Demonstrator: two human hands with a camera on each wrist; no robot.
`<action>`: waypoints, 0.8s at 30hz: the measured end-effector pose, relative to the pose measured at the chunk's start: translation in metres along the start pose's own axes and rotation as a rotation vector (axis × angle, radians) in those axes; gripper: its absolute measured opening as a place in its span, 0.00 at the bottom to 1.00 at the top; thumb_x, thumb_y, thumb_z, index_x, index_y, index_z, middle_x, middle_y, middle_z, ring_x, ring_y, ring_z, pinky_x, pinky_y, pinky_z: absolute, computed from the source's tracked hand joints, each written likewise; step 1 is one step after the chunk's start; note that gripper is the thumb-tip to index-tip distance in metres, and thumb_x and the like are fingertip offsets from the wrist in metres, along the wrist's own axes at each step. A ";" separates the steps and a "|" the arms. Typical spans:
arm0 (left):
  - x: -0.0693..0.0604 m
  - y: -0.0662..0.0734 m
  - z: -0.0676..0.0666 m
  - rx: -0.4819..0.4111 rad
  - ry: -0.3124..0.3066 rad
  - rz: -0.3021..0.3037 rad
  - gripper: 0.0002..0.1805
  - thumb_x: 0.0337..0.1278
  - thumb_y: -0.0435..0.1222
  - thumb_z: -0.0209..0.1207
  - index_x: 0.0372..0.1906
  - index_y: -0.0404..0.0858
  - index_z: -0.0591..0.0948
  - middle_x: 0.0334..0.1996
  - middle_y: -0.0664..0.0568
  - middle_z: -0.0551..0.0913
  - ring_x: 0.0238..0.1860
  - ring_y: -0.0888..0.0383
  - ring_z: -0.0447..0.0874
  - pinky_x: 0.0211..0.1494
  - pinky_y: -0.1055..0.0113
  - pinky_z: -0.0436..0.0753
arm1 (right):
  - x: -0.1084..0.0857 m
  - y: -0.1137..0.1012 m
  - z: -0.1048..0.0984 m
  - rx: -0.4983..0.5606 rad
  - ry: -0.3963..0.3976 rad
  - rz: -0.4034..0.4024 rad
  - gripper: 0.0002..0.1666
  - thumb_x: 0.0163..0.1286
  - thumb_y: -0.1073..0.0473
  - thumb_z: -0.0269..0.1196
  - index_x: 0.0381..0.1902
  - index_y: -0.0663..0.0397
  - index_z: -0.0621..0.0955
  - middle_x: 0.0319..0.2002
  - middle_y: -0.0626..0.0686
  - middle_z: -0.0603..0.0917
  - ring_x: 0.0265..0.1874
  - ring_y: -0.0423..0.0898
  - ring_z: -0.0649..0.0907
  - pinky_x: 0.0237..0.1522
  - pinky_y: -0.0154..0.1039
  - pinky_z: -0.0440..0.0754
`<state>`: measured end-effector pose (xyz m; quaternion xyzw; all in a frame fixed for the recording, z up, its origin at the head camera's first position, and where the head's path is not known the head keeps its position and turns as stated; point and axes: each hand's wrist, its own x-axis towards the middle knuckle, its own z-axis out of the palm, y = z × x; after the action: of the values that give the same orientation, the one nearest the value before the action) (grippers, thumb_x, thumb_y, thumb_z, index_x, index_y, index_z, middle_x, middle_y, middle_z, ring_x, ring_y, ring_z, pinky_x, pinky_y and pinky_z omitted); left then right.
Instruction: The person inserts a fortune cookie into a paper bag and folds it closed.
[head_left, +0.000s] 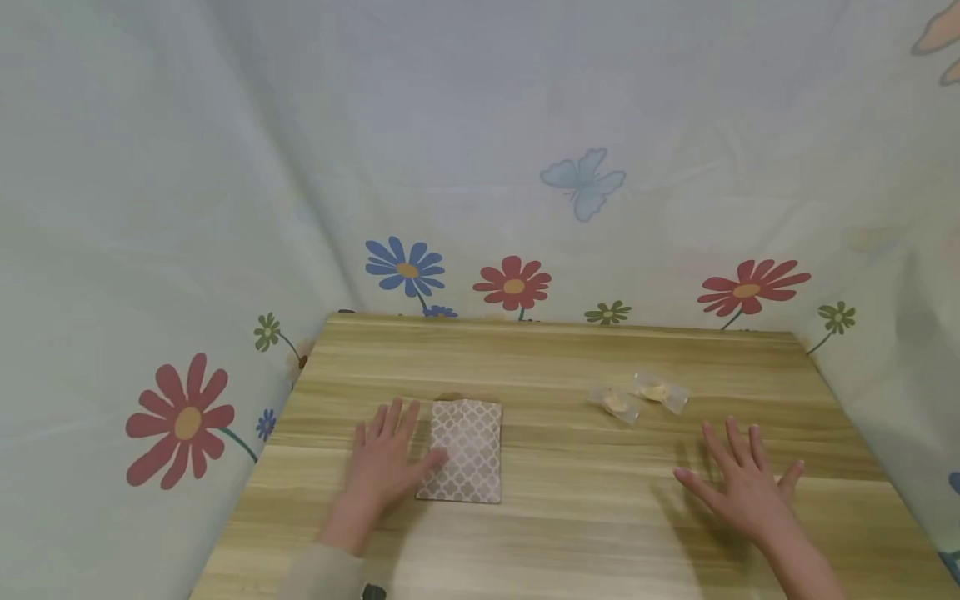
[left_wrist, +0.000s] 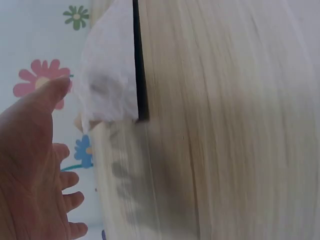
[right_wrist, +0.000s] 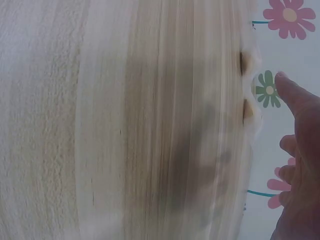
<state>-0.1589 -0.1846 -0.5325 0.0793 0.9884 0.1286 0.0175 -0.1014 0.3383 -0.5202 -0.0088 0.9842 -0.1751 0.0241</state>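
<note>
A rectangular beige-and-white piece with a lattice pattern (head_left: 467,454) lies left of the middle of the wooden table. From the left wrist it shows a whitish, creased face (left_wrist: 112,75) and a dark edge; its exact kind is unclear. My left hand (head_left: 386,460) is spread beside it, the thumb overlapping its left side in the head view. Whether the thumb touches it I cannot tell. Two small pale pieces in clear twisted wrappers, one nearer (head_left: 615,402) and one farther (head_left: 657,392), lie at the right. My right hand (head_left: 746,492), fingers spread, is held above the table nearer me, holding nothing.
The wood-grain table (head_left: 570,533) ends at a far edge against a pale curtain (head_left: 480,167) printed with flowers and a butterfly. More curtain hangs along the left and right. A small brown rounded bit (head_left: 450,397) shows behind the patterned piece.
</note>
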 end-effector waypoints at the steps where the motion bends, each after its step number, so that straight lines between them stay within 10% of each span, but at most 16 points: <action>1: 0.002 0.004 0.000 -0.006 -0.002 -0.001 0.53 0.70 0.70 0.53 0.86 0.41 0.56 0.85 0.36 0.52 0.84 0.32 0.48 0.82 0.28 0.48 | 0.001 0.000 0.000 -0.001 0.000 -0.001 0.59 0.74 0.24 0.58 0.86 0.55 0.55 0.84 0.71 0.44 0.82 0.74 0.35 0.58 0.90 0.18; 24: 0.016 0.067 0.026 -0.011 -0.040 -0.023 0.57 0.67 0.70 0.56 0.87 0.39 0.53 0.85 0.34 0.49 0.84 0.32 0.49 0.82 0.31 0.54 | 0.012 -0.011 0.002 0.040 -0.007 -0.042 0.59 0.75 0.25 0.59 0.86 0.55 0.55 0.84 0.70 0.45 0.82 0.71 0.32 0.60 0.88 0.17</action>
<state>-0.1635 -0.1115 -0.5412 0.0702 0.9880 0.1321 0.0390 -0.1130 0.3264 -0.5190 -0.0296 0.9800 -0.1952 0.0240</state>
